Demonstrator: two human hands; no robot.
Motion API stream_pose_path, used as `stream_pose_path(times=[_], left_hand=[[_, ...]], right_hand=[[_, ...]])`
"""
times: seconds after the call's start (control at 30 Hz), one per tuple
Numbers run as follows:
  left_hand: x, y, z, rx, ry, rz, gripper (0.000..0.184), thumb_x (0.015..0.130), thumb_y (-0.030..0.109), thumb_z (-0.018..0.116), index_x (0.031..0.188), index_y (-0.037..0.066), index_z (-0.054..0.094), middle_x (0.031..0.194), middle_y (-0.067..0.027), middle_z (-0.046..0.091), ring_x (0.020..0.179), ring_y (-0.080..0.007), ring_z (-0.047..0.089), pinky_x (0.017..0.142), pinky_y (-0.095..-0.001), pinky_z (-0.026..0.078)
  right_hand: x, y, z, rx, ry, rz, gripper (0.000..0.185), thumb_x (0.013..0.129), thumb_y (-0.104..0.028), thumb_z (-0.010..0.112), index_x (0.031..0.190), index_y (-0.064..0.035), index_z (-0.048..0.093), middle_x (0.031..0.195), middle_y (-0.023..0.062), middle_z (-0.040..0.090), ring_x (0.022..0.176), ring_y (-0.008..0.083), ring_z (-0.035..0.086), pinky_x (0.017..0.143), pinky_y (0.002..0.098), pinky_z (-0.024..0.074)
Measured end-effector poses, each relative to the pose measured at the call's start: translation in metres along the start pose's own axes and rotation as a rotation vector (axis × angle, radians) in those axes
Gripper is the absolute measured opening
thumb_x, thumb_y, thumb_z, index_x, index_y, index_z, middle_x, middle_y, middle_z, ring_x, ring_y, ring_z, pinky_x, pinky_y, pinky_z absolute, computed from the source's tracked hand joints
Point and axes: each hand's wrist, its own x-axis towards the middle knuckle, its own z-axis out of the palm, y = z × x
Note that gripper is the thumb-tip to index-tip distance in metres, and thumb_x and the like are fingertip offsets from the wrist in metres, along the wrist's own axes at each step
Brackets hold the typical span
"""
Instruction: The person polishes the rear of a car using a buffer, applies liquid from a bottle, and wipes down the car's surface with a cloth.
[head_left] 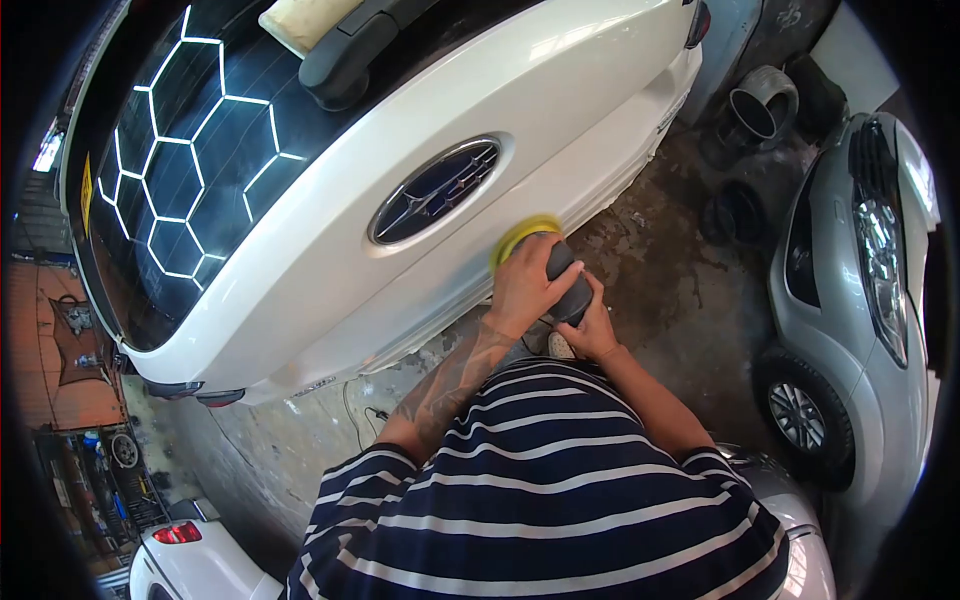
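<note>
Both of my hands are on a car polisher with a dark grey body. Its round yellow pad lies against the white tailgate, below and right of the oval star badge. My left hand wraps over the polisher's head just behind the pad. My right hand is closed around the rear of its body. Part of the pad is hidden behind my left hand.
A silver car stands to the right, and part of a white car shows at lower left. A cord lies on the floor under the bumper. Dark round containers stand at upper right. Shelves line the left.
</note>
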Motion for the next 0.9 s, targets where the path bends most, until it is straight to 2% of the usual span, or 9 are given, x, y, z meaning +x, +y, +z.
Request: stream_pose_path(times=[0.3, 0.43, 0.53, 0.6, 0.63, 0.7, 0.8, 0.83, 0.9], left_hand=[[-0.039, -0.020, -0.004, -0.009, 0.095, -0.059, 0.045, 0.084, 0.032, 0.081, 0.116, 0.004, 0.066, 0.106, -0.0162, 0.071, 0.095, -0.0370, 0.070, 0.082, -0.0434, 0.056], [-0.026, -0.012, -0.005, -0.031, 0.035, -0.094, 0.045, 0.084, 0.031, 0.081, 0.117, 0.004, 0.066, 0.108, -0.0163, 0.071, 0.095, -0.0369, 0.070, 0.082, -0.0426, 0.056], [0.005, -0.003, 0.003, -0.009, 0.020, 0.029, 0.045, 0.084, 0.032, 0.080, 0.117, 0.005, 0.066, 0.109, -0.0166, 0.070, 0.095, -0.0368, 0.070, 0.082, -0.0426, 0.056], [0.025, 0.006, 0.010, 0.023, -0.065, 0.051, 0.046, 0.085, 0.035, 0.078, 0.117, 0.005, 0.066, 0.106, -0.0164, 0.069, 0.094, -0.0369, 0.070, 0.081, -0.0434, 0.056], [0.035, 0.011, 0.014, 0.018, -0.066, 0.052, 0.046, 0.085, 0.035, 0.078, 0.117, 0.005, 0.066, 0.106, -0.0164, 0.069, 0.094, -0.0369, 0.070, 0.081, -0.0434, 0.056], [0.054, 0.019, 0.018, 0.063, -0.114, 0.087, 0.047, 0.086, 0.040, 0.077, 0.117, 0.006, 0.065, 0.102, -0.0157, 0.069, 0.092, -0.0374, 0.069, 0.079, -0.0448, 0.056], [0.084, 0.034, 0.019, 0.090, -0.110, 0.134, 0.048, 0.086, 0.041, 0.076, 0.118, 0.006, 0.065, 0.101, -0.0150, 0.068, 0.091, -0.0378, 0.069, 0.078, -0.0452, 0.056], [0.093, 0.039, 0.019, 0.082, -0.115, 0.128, 0.049, 0.087, 0.041, 0.075, 0.119, 0.005, 0.064, 0.104, -0.0153, 0.067, 0.091, -0.0383, 0.069, 0.079, -0.0461, 0.056], [0.103, 0.047, 0.014, 0.081, -0.089, 0.159, 0.047, 0.088, 0.040, 0.073, 0.119, 0.005, 0.061, 0.102, -0.0155, 0.066, 0.089, -0.0389, 0.069, 0.076, -0.0478, 0.056]], right_hand=[[-0.009, 0.007, 0.003, -0.028, -0.212, -0.014, 0.105, 0.071, -0.017, 0.082, 0.155, -0.0079, 0.020, 0.142, 0.0316, 0.051, 0.126, 0.0494, 0.057, 0.106, 0.0485, 0.0479], [-0.005, 0.001, 0.005, -0.015, -0.146, -0.027, 0.104, 0.071, -0.016, 0.081, 0.155, -0.0084, 0.020, 0.139, 0.0324, 0.052, 0.124, 0.0497, 0.058, 0.105, 0.0489, 0.0486], [0.003, 0.000, 0.003, 0.125, -0.081, 0.085, 0.104, 0.072, -0.016, 0.081, 0.155, -0.0083, 0.019, 0.140, 0.0316, 0.051, 0.127, 0.0478, 0.057, 0.106, 0.0485, 0.0473], [0.010, 0.007, 0.002, 0.104, 0.066, -0.007, 0.104, 0.073, -0.016, 0.079, 0.155, -0.0067, 0.017, 0.141, 0.0292, 0.049, 0.131, 0.0421, 0.054, 0.110, 0.0461, 0.0434], [0.015, 0.012, 0.000, 0.099, 0.068, -0.005, 0.104, 0.073, -0.016, 0.079, 0.155, -0.0067, 0.017, 0.141, 0.0292, 0.049, 0.131, 0.0421, 0.054, 0.110, 0.0461, 0.0434], [0.031, 0.019, -0.005, 0.210, 0.130, -0.079, 0.104, 0.073, -0.013, 0.077, 0.156, -0.0045, 0.015, 0.142, 0.0239, 0.046, 0.133, 0.0342, 0.050, 0.112, 0.0427, 0.0394], [0.058, 0.003, -0.023, 0.377, 0.192, -0.149, 0.102, 0.073, -0.011, 0.075, 0.155, -0.0032, 0.015, 0.141, 0.0197, 0.045, 0.131, 0.0285, 0.049, 0.112, 0.0405, 0.0387], [0.067, 0.004, -0.029, 0.344, 0.201, -0.142, 0.101, 0.072, -0.010, 0.075, 0.154, -0.0035, 0.016, 0.140, 0.0169, 0.045, 0.129, 0.0264, 0.049, 0.110, 0.0400, 0.0397], [0.076, -0.003, -0.042, 0.331, 0.188, -0.124, 0.101, 0.072, -0.010, 0.075, 0.154, -0.0036, 0.017, 0.139, 0.0166, 0.045, 0.129, 0.0263, 0.049, 0.110, 0.0400, 0.0400]])
